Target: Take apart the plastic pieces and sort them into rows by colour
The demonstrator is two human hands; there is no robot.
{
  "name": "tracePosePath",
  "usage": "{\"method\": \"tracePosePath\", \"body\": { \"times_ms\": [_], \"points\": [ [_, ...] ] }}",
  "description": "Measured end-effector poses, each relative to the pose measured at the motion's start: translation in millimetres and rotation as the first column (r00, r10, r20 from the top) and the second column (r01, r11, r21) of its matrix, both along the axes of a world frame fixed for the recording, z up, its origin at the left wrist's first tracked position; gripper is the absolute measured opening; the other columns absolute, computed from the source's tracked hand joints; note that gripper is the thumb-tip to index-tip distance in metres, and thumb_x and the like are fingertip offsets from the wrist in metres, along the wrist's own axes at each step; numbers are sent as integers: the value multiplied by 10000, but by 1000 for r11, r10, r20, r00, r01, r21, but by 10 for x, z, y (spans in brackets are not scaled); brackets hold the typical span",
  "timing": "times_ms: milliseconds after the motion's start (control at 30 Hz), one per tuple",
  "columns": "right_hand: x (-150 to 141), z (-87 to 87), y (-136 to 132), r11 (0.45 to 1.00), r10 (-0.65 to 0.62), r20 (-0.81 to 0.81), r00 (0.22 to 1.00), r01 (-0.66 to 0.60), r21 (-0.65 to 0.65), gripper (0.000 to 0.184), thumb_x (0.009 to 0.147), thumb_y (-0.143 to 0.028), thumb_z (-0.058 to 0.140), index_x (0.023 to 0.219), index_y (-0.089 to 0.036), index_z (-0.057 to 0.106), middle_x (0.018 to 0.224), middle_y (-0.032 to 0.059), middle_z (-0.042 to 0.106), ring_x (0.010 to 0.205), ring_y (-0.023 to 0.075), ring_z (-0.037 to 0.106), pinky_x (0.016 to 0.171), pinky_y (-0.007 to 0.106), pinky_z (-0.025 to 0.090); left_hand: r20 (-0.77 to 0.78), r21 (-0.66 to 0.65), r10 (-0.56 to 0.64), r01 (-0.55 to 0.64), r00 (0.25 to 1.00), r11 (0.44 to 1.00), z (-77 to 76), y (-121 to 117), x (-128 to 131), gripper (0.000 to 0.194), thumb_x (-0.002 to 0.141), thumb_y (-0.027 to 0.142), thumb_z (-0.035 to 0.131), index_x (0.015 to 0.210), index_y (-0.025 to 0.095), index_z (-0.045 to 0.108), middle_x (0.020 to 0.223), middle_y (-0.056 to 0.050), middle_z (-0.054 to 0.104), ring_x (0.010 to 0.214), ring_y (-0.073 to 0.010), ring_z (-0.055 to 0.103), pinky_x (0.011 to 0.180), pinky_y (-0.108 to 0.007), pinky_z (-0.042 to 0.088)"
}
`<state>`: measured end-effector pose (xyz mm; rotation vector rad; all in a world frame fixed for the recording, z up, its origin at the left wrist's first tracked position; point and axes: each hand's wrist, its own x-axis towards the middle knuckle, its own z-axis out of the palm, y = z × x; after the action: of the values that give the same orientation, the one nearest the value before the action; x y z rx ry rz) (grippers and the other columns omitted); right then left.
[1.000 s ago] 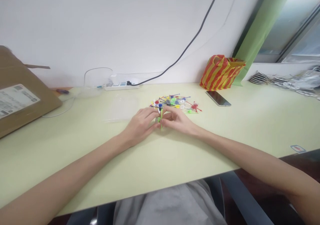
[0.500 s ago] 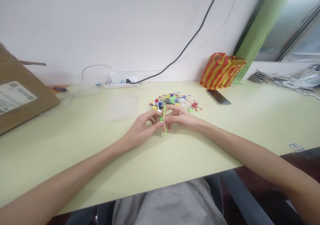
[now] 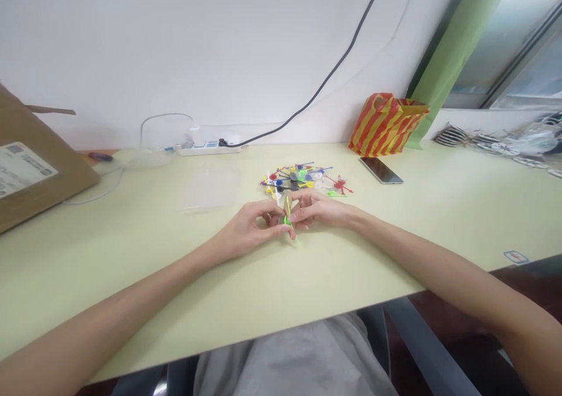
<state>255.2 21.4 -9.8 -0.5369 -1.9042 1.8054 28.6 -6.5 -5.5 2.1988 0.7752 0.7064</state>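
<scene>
My left hand (image 3: 249, 227) and my right hand (image 3: 321, 210) meet above the pale green tabletop (image 3: 132, 255). Their fingertips pinch a thin neon-green plastic stick (image 3: 288, 217) from both sides, and the fingers hide part of it. The stick leans slightly, with its top tilted to the left. Just beyond my fingers lies a loose heap of small multicoloured plastic pieces (image 3: 298, 179), with red, blue, yellow and green parts on thin stems. My fingertips are close to the heap's near edge.
A transparent plastic sheet or bag (image 3: 211, 188) lies left of the heap. A phone (image 3: 381, 170) lies to its right. Along the wall are a power strip (image 3: 204, 149), a red-and-yellow striped bag (image 3: 386, 125) and a cardboard box (image 3: 30, 167). Wrapped items sit far right.
The green stick has gone from nearly upright to tilted, its top leaning left. My fingers have shifted their grip on it, and both hands have come slightly closer together.
</scene>
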Motion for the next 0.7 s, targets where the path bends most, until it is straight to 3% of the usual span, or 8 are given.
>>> {"method": "tracePosePath", "body": {
  "times_ms": [233,333,500,600,667,700],
  "points": [
    [6,-23,37,999,14,5,1000,-14,30,200,831,-288,729,924,-175,592,708,3,712,505,88,467,482,224,324,13,-67,12,-11,1000,998,33,-41,36,244,907,428,684,891,203,775,858,-32,691,753,-155,548,770,-290,485],
    [-4,-39,21,999,-4,22,1000,2,52,224,858,-326,712,968,-178,585,766,21,733,513,93,513,496,224,388,27,-68,18,-16,999,998,15,-10,19,273,906,445,676,886,188,766,854,-42,698,747,-159,558,754,-295,493],
    [-44,-71,-54,966,-184,-37,982,187,179,553,908,-397,677,1386,-252,442,851,-10,710,592,123,643,527,217,472,75,-56,128,-124,989,991,-38,122,-65,326,884,491,695,855,168,730,802,-29,676,731,-155,582,707,-272,482],
    [-50,-71,-75,888,-274,-7,962,256,381,543,968,-366,568,1485,-308,412,955,-12,698,607,103,619,573,223,484,119,-89,187,-177,975,980,-57,165,-96,333,852,497,733,838,165,726,760,-16,659,712,-149,581,683,-259,471],
    [-50,-75,-67,773,-331,34,943,250,584,441,993,-276,465,1431,-280,516,943,-7,697,644,106,588,645,236,480,137,-122,219,-203,966,971,-68,173,-103,332,832,489,756,832,159,720,742,-12,647,695,-143,571,671,-255,464],
    [-50,-80,-58,685,-377,39,925,250,684,402,977,-218,442,1345,-249,600,902,-4,693,664,114,576,674,244,467,146,-138,230,-211,962,968,-75,175,-105,332,826,486,763,830,157,716,736,-11,640,689,-140,566,665,-253,461]
  ]
}}
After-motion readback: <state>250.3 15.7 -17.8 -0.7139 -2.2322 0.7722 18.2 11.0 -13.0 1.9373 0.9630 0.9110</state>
